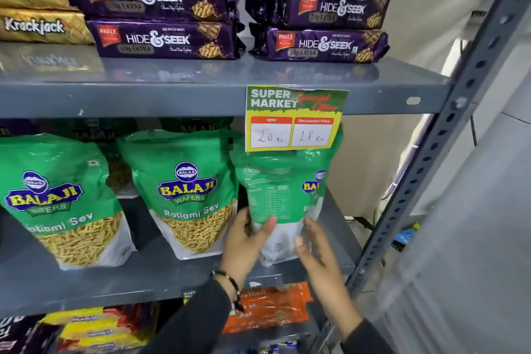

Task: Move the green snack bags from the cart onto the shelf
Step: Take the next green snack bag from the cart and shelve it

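Observation:
A green Balaji snack bag (283,195) stands at the right end of the middle grey shelf (120,284), turned so its back and side face me. My left hand (244,241) grips its lower left edge and my right hand (314,250) presses its lower right edge. Two more green bags stand on the same shelf, one in the middle (186,195) and one at the left (57,204), fronts facing out. More green bags sit behind them in shadow. The cart is out of view.
A price tag (293,119) hangs from the upper shelf edge over the held bag's top. Purple biscuit packs (161,17) and gold packs (34,8) lie above. An orange pack (270,307) and yellow packs sit below. The perforated upright post (425,169) stands right.

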Demonstrator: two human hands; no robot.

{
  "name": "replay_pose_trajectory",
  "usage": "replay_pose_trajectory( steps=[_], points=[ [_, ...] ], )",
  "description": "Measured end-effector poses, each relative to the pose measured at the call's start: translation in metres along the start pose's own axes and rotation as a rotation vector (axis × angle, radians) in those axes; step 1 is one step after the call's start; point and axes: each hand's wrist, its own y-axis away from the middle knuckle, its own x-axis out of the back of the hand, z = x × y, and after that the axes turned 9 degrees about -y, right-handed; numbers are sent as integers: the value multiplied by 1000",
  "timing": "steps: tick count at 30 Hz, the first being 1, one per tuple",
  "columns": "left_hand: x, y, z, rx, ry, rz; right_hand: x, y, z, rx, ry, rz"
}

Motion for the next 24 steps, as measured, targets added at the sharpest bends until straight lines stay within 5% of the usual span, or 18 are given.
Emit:
replay_pose_trajectory(
  steps=[3,8,13,19,24],
  points=[
    [-25,32,-12,-2,14,10,12,-31,-6,-16,48,-26],
    [-25,37,-15,14,27,136,21,-3,-9,198,-70,427],
    [-18,-6,8,125,273,31,5,-2,1,230,26,236],
    [-42,-7,13,122,392,-127,31,-54,6,89,-327,149],
    [-58,30,1,42,316,-11,39,-64,17,46,-350,140]
  ],
)
